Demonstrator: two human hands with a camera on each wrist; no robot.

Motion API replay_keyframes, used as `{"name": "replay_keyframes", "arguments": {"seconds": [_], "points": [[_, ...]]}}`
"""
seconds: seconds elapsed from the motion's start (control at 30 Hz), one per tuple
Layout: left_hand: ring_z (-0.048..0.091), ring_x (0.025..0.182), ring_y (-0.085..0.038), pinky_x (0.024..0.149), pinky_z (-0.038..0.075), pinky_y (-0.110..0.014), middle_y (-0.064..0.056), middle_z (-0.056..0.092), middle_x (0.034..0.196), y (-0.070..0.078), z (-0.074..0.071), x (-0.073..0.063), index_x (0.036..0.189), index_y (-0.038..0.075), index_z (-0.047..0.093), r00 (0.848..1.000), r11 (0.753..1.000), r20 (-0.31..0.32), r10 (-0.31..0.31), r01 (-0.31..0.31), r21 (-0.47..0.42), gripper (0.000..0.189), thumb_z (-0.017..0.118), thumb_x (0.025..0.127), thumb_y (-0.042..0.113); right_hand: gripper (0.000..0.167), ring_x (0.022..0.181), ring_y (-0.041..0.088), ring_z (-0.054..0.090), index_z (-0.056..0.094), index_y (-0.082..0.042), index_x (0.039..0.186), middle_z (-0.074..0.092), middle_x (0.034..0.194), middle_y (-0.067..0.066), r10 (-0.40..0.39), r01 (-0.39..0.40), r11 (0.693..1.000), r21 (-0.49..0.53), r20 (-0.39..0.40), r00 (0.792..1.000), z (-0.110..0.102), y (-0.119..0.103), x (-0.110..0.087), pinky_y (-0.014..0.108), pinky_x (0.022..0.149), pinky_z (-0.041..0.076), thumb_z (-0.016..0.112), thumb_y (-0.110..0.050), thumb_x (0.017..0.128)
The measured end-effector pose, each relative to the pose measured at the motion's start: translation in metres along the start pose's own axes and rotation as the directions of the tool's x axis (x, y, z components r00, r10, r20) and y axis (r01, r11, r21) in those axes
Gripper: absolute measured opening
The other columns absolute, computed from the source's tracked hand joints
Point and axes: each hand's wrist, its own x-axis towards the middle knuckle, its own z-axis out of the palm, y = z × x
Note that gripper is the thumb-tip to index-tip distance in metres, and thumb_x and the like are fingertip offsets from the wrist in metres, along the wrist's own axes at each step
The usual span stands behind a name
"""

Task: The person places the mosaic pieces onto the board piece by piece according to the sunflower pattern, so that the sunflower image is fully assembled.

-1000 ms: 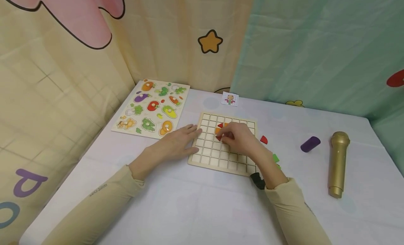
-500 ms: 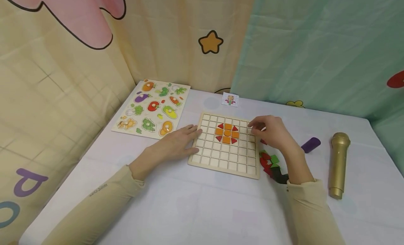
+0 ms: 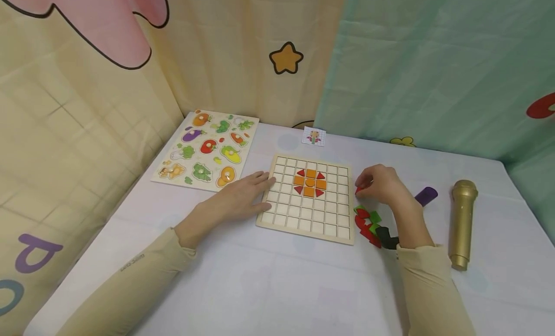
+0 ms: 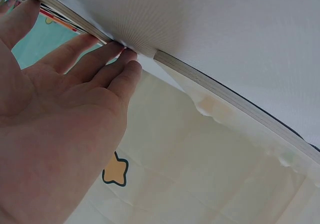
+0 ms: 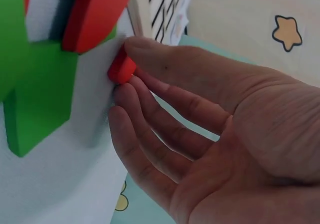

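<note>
A wooden grid board (image 3: 284, 220) lies mid-table, bearing orange pieces (image 3: 310, 174) with small red triangles (image 3: 319, 193) at the corners, like a flower. My left hand (image 3: 236, 197) rests at the board's left edge, fingers straight; the left wrist view shows its fingertips along the board's side. Just beyond the right edge, my right hand (image 3: 381, 184) has thumb and fingertips around a red rounded piece (image 5: 120, 69), pinching it close to the tabletop. Part of that piece is hidden by the thumb. Red pieces (image 3: 368, 236) and green pieces (image 3: 375, 216) lie heaped nearer me.
A small pattern card (image 3: 314, 136) lies behind the board. At the back left is a vegetable peg puzzle (image 3: 204, 158). On the right stand out a purple cylinder (image 3: 427, 196) and a gold microphone (image 3: 464, 225). A black object (image 3: 386, 238) lies beside the right wrist.
My right hand has left the flower pattern, where a red triangle now lies, and moved right past the board's edge to a red rounded piece. The left hand stays put.
</note>
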Motion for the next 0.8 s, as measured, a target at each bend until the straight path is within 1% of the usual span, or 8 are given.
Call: {"name": "replay_keyframes", "arguments": {"seconds": [0.17,0.27,0.4,0.57,0.7,0.8], "points": [[0.021,0.163,-0.03,0.131,0.027,-0.049,-0.011,0.026,0.174,0.0,0.0,0.0,0.166,0.013,0.032,1.0,1.0,-0.006,0.003,-0.003,0.0,0.076,0.063,0.105,0.045,0.026,0.096,0.034,0.062,0.073,0.003,0.108,0.072,0.105,0.02,0.015,-0.015,1.0,-0.014,-0.021,1.0,0.003,0.0,0.002,0.051,0.093,0.06,0.084,-0.009,0.088],[0.021,0.163,-0.03,0.131,0.027,-0.049,-0.011,0.026,0.174,-0.001,0.001,0.001,0.166,0.013,0.033,1.0,1.0,-0.006,0.001,-0.001,-0.001,0.076,0.063,0.105,0.045,0.025,0.093,0.033,0.062,0.073,0.003,0.105,0.073,0.102,0.02,0.004,-0.005,1.0,-0.026,-0.031,1.0,0.003,0.0,0.002,0.05,0.089,0.06,0.084,-0.01,0.087],[0.021,0.163,-0.03,0.13,0.028,-0.049,-0.011,0.026,0.174,-0.002,0.002,0.001,0.167,0.014,0.033,1.0,1.0,-0.005,0.0,0.0,0.001,0.076,0.063,0.105,0.045,0.025,0.092,0.033,0.062,0.073,0.003,0.103,0.073,0.1,0.018,-0.027,0.025,0.999,-0.039,-0.049,0.998,0.002,-0.002,0.0,0.049,0.087,0.061,0.084,-0.012,0.087],[0.022,0.163,-0.03,0.13,0.029,-0.05,-0.011,0.027,0.174,-0.002,0.002,0.0,0.166,0.013,0.034,1.0,1.0,-0.015,0.001,-0.001,-0.002,0.076,0.064,0.104,0.044,0.026,0.094,0.032,0.062,0.073,-0.001,0.105,0.071,0.1,0.015,-0.066,0.064,0.998,-0.027,-0.069,0.995,0.002,-0.016,-0.004,0.046,0.088,0.06,0.086,-0.016,0.088],[0.022,0.163,-0.031,0.13,0.029,-0.051,-0.012,0.027,0.174,-0.001,0.001,-0.001,0.166,0.013,0.033,1.0,1.0,-0.013,0.002,-0.002,-0.003,0.076,0.064,0.105,0.044,0.026,0.092,0.029,0.062,0.072,-0.003,0.105,0.071,0.097,0.012,-0.107,0.105,0.994,-0.034,-0.056,0.993,0.008,-0.028,-0.009,0.041,0.086,0.06,0.086,-0.016,0.088],[0.022,0.163,-0.031,0.13,0.028,-0.05,-0.012,0.027,0.174,-0.001,0.0,-0.001,0.166,0.013,0.033,1.0,1.0,-0.007,0.004,-0.004,0.002,0.076,0.064,0.105,0.044,0.024,0.093,0.026,0.062,0.072,-0.006,0.105,0.071,0.096,0.009,-0.152,0.151,0.988,-0.035,-0.014,0.988,0.015,-0.034,-0.014,0.036,0.083,0.059,0.087,-0.016,0.088]]}}
